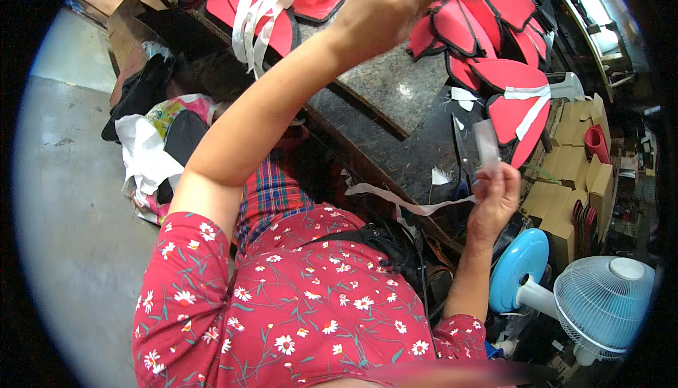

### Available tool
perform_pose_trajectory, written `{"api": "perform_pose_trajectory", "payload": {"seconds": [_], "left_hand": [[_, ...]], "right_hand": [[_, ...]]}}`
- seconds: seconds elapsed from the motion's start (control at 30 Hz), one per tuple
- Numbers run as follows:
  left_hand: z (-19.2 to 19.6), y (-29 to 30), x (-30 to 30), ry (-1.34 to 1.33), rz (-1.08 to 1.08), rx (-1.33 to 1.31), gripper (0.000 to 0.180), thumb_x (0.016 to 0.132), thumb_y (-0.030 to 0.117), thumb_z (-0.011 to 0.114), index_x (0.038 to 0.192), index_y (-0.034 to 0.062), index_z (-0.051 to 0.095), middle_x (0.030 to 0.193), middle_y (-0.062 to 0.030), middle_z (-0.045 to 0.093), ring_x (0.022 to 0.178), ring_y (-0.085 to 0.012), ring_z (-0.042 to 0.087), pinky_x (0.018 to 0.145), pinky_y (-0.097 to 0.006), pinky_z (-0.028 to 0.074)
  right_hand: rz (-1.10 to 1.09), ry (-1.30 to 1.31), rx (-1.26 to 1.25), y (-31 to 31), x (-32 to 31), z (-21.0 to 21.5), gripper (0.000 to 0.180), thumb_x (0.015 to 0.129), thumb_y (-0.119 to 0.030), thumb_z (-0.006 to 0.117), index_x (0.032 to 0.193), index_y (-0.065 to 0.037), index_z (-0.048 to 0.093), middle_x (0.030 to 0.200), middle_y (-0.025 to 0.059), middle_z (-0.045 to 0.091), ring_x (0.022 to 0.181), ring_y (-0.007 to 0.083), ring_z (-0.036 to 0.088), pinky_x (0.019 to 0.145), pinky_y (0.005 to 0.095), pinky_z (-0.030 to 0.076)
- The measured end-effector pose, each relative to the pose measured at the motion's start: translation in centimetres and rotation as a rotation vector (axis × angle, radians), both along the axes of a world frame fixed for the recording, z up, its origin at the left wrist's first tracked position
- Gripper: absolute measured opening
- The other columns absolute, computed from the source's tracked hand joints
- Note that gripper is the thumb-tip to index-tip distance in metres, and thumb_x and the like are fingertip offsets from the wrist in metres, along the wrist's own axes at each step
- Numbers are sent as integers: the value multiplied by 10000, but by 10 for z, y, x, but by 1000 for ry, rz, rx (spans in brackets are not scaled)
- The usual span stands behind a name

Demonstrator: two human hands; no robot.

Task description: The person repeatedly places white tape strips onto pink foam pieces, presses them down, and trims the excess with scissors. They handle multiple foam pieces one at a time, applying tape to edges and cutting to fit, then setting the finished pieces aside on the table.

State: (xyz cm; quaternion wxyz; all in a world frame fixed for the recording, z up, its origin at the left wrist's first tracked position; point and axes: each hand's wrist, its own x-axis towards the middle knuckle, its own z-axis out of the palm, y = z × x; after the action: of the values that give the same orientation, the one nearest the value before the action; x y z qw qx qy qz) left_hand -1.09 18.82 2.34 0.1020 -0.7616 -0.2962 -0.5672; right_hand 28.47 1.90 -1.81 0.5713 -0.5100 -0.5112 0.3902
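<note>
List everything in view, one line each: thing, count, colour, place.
Padded pieces: many, red with black edging, piled on the worktable's far side.
Strips: a bundle, white, draped over red pieces at top left.
Worktable: one, dark speckled, centre.
Scissors: one pair, dark, on the table near the right hand.
Fan: one, pale blue and white, lower right.
Cardboard boxes: several, brown, right.
Left hand: raised over the table, blurred.
Right hand: pinching a clear strip.

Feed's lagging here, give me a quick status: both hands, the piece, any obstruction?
Left hand raised over red pieces, grip blurred. Right hand pinching white strip. Scissors on table beside it; nothing blocking.
</note>
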Motion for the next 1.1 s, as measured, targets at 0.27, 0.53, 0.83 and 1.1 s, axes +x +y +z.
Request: {"api": "perform_pose_trajectory", "payload": {"seconds": [0.27,0.53,0.83,1.1], "left_hand": [[-48,-90,-70,530,94,-198,152,826,185,599,955,143,670,1059,21,704,1139,-224,603,1084,-454,400],[-56,-126,-40,388,-35,-346,332,699,195,767,1008,110,679,1091,-53,667,1109,-269,587,983,-405,465],[-63,-133,-42,387,-22,-419,246,778,171,751,996,82,682,1072,-35,674,1059,-256,611,1010,-426,470],[-59,-133,-36,351,10,-423,283,798,187,744,1052,86,671,999,-55,672,998,-261,621,965,-407,486]], "right_hand": [[-72,-181,89,30,-4,49,160,949,-96,690,1072,4,712,823,-15,625,722,39,537,580,167,369],[371,-527,-81,88,-38,64,180,948,-157,663,986,13,707,757,-53,559,676,33,440,588,203,314],[857,-492,-232,135,-78,37,182,955,-216,648,934,-39,686,717,-93,525,615,-8,393,534,194,251],[845,-630,-276,167,-75,14,178,923,-169,658,895,7,669,792,-38,604,755,57,527,709,225,434]]}}
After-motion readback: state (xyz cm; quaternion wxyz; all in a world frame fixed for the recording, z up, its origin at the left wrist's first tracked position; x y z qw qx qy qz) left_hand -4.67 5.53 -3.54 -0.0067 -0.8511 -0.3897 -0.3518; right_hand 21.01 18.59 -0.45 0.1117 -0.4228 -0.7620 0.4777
